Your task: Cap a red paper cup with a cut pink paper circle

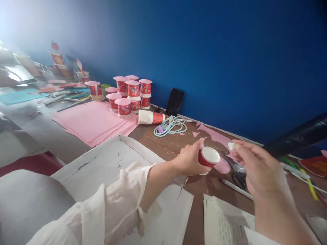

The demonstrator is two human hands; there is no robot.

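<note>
My left hand is wrapped round a small red paper cup with a white base, held tilted over the wooden table. My right hand is raised just right of the cup, its fingertips pinched on a small white piece. A pink paper circle lies on the table under the cup. Black scissors and a white pen lie below my right hand.
Several red cups capped with pink paper stand at the back by a lying stack of cups. Pink sheets, a coiled cable, a phone leaning on the blue wall, a white cardboard sheet and printed papers surround me.
</note>
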